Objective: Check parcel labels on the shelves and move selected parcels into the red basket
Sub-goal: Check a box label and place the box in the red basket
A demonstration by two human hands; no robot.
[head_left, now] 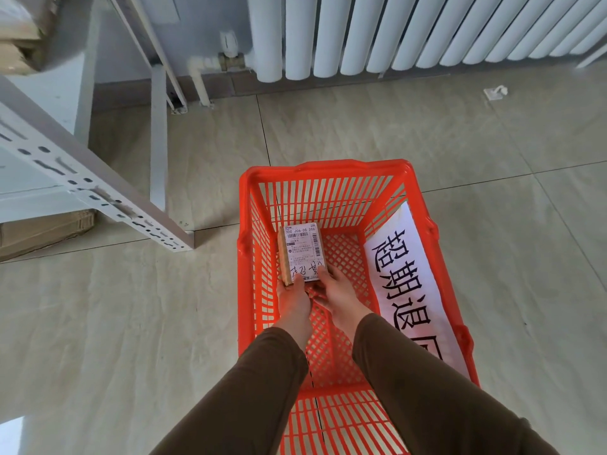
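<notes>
Both hands, left hand [293, 298] and right hand [338, 292], are grasping the near end of the parcel [302, 252], fingers clasping it low inside the basket [325, 168], at its left wall. Letting go while tilted is risking it toppling label-down.

White radiator [394, 31] above tiled floor [427, 133]

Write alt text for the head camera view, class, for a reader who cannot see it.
Two hands, left and right, in brown sleeves lower a small labelled parcel into a red basket on a tiled floor. A white sign with Chinese characters lines the basket's right wall. A metal shelf stands at left, a white radiator behind.
</notes>
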